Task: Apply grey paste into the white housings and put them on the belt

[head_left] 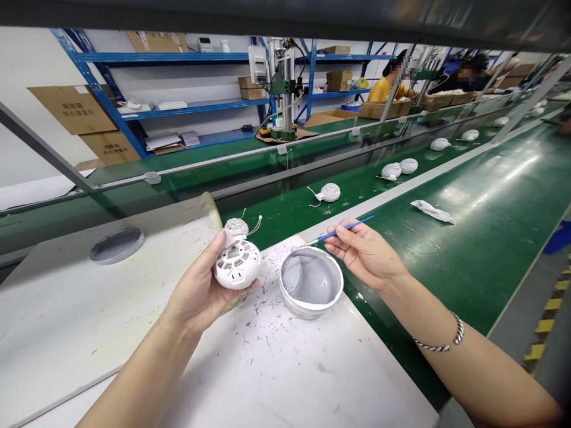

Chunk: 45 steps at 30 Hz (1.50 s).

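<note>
A white round plastic housing [238, 266] with cut-out slots rests in my left hand [203, 288], whose thumb presses on its upper edge. Behind it, a small perforated dome [236, 227] with thin wires sticks up, close to the thumb. My right hand [363, 252] pinches a thin blue brush [342, 231]. The brush tip lies at the back rim of a white bowl [312, 307] that holds grey paste [316, 278]. The bowl stands on the white board between my hands.
A grey-coated round lid [116, 245] lies on the white board [57, 297] at left. Several white perforated parts, one nearby [330, 192], line the green conveyor. A white tube-like packet [432, 211] lies at right. People sit farther back; a metal beam crosses overhead.
</note>
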Motion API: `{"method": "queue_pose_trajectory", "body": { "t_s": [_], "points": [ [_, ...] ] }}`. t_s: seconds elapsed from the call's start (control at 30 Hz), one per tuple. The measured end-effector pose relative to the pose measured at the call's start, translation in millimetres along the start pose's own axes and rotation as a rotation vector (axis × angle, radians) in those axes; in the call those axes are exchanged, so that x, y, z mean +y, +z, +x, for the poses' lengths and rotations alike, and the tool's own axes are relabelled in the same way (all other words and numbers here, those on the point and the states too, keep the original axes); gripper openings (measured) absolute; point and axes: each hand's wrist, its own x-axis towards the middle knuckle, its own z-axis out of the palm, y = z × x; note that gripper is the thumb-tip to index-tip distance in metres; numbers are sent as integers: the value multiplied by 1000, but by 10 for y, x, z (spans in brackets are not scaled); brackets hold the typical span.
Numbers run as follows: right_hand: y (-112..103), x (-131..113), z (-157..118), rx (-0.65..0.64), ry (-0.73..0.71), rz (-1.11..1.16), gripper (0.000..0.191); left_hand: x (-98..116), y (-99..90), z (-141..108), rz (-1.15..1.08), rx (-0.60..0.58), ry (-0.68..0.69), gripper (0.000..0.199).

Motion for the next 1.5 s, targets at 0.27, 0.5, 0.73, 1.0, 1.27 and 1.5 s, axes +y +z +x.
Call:
{"method": "queue_pose_trajectory", "body": {
  "t_s": [0.27,0.5,0.73,1.0,1.27,1.5],
  "points": [
    [45,-24,-38,-60,-70,64,28,56,-26,-69,3,-109,61,20],
    [161,-48,-132,-12,-83,121,28,-38,12,-163,84,-116,40,23],
    [345,-20,-268,-131,-115,131,22,-189,-8,-235,143,-198,20,39],
    [366,100,-383,-232,-359,-96,11,-180,44,-301,150,-200,-9,60],
    [367,103,-468,-240,-438,-219,12,-178,3,-320,252,-278,-3,78],
    [349,50,-512,-238,-488,-277,13,-187,3,-306,257,-263,9,74]
  ]
}}
